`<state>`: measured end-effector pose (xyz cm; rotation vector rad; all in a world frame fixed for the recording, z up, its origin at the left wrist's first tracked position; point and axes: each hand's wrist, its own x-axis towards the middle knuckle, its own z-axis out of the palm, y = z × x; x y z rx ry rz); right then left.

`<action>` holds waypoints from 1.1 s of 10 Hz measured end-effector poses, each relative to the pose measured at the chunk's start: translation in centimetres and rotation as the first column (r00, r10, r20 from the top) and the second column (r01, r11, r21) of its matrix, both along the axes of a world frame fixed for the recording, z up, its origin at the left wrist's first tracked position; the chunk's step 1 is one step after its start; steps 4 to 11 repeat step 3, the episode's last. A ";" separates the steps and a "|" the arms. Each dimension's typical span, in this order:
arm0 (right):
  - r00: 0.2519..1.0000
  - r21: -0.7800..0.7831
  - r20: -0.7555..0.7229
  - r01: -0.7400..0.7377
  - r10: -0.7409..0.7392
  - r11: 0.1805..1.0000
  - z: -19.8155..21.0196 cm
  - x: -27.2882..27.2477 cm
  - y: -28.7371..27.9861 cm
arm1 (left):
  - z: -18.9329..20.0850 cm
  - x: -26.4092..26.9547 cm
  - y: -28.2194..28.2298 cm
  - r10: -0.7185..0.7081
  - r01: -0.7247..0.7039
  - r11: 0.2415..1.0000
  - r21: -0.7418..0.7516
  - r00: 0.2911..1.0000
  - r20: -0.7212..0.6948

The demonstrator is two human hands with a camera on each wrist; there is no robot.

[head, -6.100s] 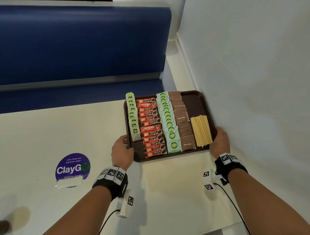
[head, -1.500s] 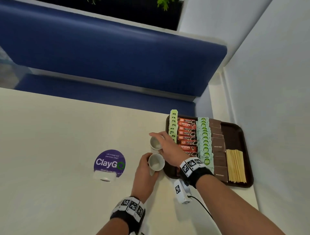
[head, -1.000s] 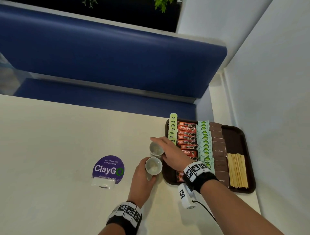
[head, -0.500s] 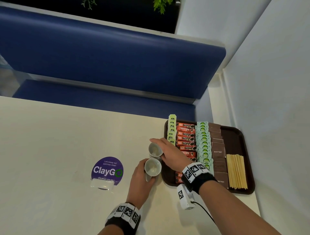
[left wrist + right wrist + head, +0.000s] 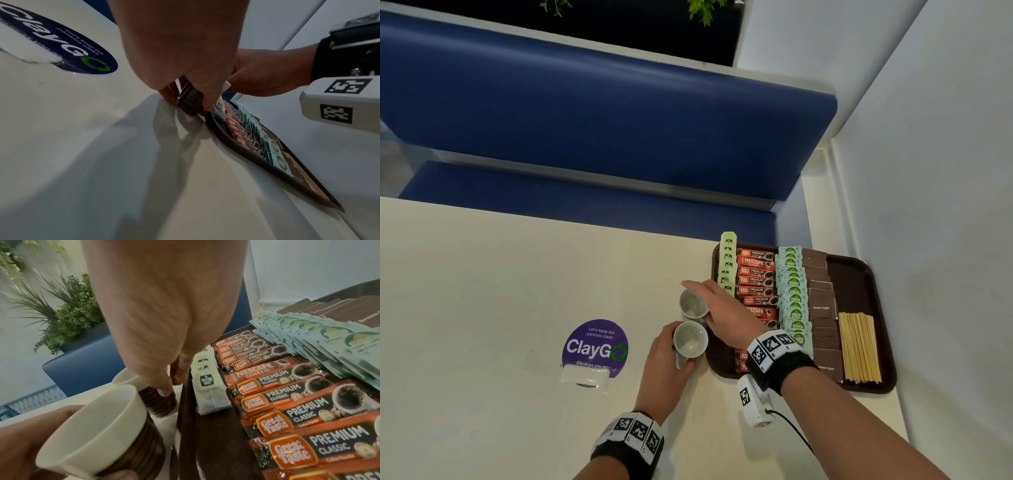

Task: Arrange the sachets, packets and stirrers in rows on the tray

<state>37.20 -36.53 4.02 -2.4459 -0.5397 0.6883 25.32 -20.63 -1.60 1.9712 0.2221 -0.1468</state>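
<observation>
Your left hand (image 5: pixel 666 356) grips the near cup (image 5: pixel 690 340); your right hand (image 5: pixel 722 310) grips the far cup (image 5: pixel 693 303), both on the table (image 5: pixel 482 308) just left of the tray (image 5: pixel 859 270). Its rows of sachets (image 5: pixel 756 281) and stirrers (image 5: pixel 858 346) run away from you, nearer your right hand.

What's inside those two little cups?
Both cups, the near cup in the left hand and the far cup under the right hand, show pale, apparently empty insides.
</observation>
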 end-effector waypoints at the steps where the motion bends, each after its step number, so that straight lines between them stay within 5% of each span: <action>1: 1.000 -0.013 -0.015 -0.003 0.002 1.000 0.5 -0.1 0.1 | -0.2 -0.1 0.0 0.001 -0.001 1.000 -0.012 1.000 -0.010; 11: 1.000 -0.017 -0.002 0.025 -0.025 1.000 2.1 -0.5 -0.2 | -0.4 -0.2 0.4 0.037 -0.040 0.996 -0.082 0.999 -0.038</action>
